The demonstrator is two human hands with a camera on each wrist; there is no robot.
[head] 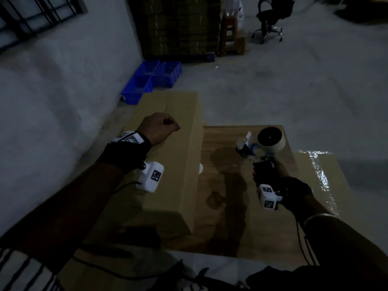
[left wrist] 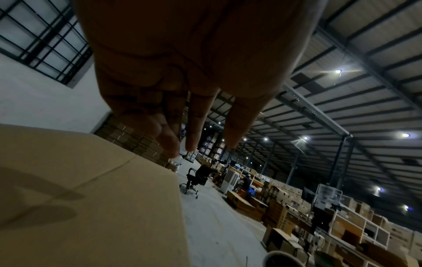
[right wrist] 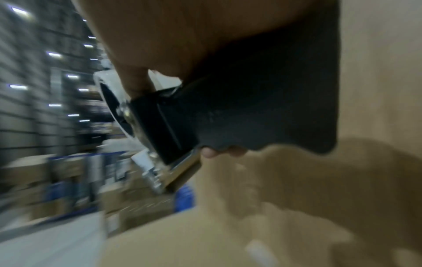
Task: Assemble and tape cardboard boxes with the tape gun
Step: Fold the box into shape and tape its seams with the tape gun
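With our right hand [head: 279, 175] gripping the tape gun [head: 260, 143] over the table [head: 220, 185] and our left hand [head: 159, 128] loosely curled, empty, above the folded box [head: 174, 156], we judge taping its seam comes next.

We record a dim warehouse with a pale concrete floor [head: 294, 85] and a whitewashed wall [head: 52, 85] carrying a barred window [head: 31, 15]. Against that wall stands a tall stack of flat cardboard [head: 178, 26], with blue plastic crates [head: 153, 80] just beside it on the floor. A black office chair [head: 270, 17] stands apart — unoccupied. Overhead, a ribbed metal roof [left wrist: 365, 90] bears scattered ceiling lights [left wrist: 338, 71]; shelving and cartons [left wrist: 342, 225] fill the far side.
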